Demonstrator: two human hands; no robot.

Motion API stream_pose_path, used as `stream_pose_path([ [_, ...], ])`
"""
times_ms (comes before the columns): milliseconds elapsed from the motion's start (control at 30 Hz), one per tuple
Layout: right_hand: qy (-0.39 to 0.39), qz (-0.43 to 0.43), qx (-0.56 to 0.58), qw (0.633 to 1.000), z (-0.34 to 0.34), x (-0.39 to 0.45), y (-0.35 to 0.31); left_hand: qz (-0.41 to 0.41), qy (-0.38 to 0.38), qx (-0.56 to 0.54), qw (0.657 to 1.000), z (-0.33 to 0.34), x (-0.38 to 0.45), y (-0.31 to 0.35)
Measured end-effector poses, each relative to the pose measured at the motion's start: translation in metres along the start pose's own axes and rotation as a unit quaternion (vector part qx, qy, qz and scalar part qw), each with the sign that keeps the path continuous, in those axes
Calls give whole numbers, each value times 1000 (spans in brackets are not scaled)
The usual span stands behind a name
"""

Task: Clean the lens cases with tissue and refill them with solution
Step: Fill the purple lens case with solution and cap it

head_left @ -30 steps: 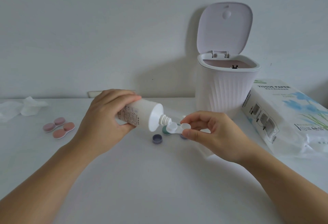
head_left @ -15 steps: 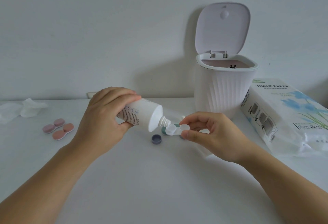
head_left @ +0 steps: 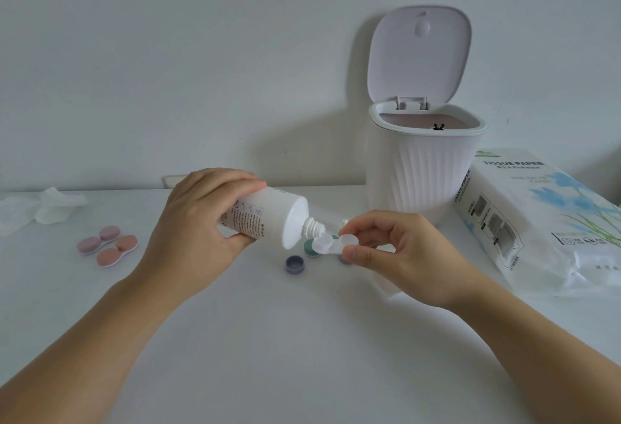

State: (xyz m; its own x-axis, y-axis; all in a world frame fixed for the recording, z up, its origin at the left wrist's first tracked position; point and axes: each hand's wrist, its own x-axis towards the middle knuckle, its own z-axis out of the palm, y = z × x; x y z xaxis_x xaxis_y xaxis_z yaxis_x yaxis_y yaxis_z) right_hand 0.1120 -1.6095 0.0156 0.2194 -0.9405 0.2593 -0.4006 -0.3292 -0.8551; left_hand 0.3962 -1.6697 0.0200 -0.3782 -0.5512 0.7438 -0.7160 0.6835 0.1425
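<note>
At mid-frame the white case (head_left: 331, 244) is pinched at its right well by the right hand (head_left: 396, 252), with the nozzle of the tilted bottle (head_left: 268, 216), gripped by the left hand (head_left: 198, 222), over its left well. Below lie a purple cap (head_left: 295, 264) and a green cap (head_left: 309, 248) on the table (head_left: 302, 356); pink cases (head_left: 107, 245) and tissue (head_left: 50, 208) sit at left, bin (head_left: 420, 171) and tissue pack (head_left: 537, 222) at right.

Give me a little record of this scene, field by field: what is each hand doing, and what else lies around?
left hand: grips the solution bottle, tilted, nozzle over the white lens case
right hand: pinches the white lens case, held above the table
loose caps: purple cap and green cap on the table
left side: two pink lens cases, crumpled tissue
right side: white bin, lid up; tissue paper pack
</note>
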Motion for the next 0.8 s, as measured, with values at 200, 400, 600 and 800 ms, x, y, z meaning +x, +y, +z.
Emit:
stream_pose_path([
  [200, -4, 0, 19, 1000, 0, 0, 1, -53, -1, -50, 997, 0, -3, -1],
  [400, -11, -30, -5, 999, 0, 2, 3, -150, 1, -145, 978, -2, -6, -3],
  [600, -10, -17, -59, 998, -1, 3, 8, -197, 14, -192, 961, -1, -7, -4],
  [800, -54, 1, -134, 989, 3, 2, 9, -209, -3, -212, 955, 2, -8, -4],
])
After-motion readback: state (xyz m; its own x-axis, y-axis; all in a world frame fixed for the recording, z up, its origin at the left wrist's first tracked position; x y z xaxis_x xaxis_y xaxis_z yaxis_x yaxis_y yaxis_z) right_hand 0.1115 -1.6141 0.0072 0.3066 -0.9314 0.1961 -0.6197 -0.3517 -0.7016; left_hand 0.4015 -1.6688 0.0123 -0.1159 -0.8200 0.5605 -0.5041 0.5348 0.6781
